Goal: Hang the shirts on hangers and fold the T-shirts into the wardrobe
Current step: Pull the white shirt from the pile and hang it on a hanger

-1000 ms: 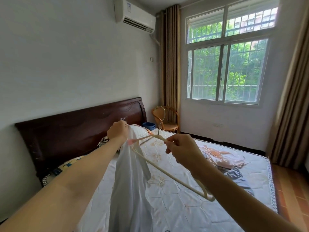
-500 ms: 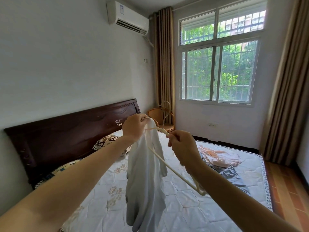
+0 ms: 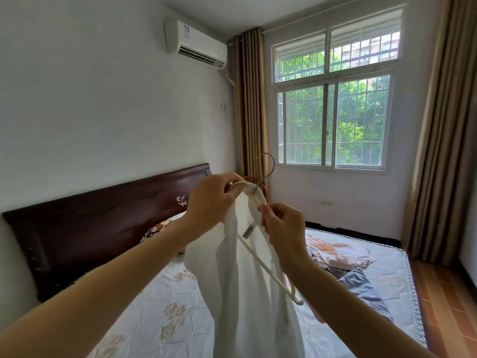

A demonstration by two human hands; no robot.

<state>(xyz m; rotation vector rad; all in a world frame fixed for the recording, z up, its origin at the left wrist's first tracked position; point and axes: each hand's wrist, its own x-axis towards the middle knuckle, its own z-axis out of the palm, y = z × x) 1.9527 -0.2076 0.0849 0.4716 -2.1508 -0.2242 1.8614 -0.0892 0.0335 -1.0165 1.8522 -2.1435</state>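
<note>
Bedding (image 3: 180, 303) on the mattress fills the lower frame, partly hidden by both forearms. At centre a white shirt (image 3: 247, 293) is draped over a cream hanger (image 3: 268, 270), its hem cut off below. The shirt's shoulder and hanger top are gripped by the left hand (image 3: 211, 205); the collar is pinched by the right hand (image 3: 284, 228). Crumpled clothes (image 3: 343, 257) at right are hard to make out.

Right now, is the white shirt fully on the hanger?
Half on: white shirt covers one end of the hanger; the other arm pokes out bare.
</note>
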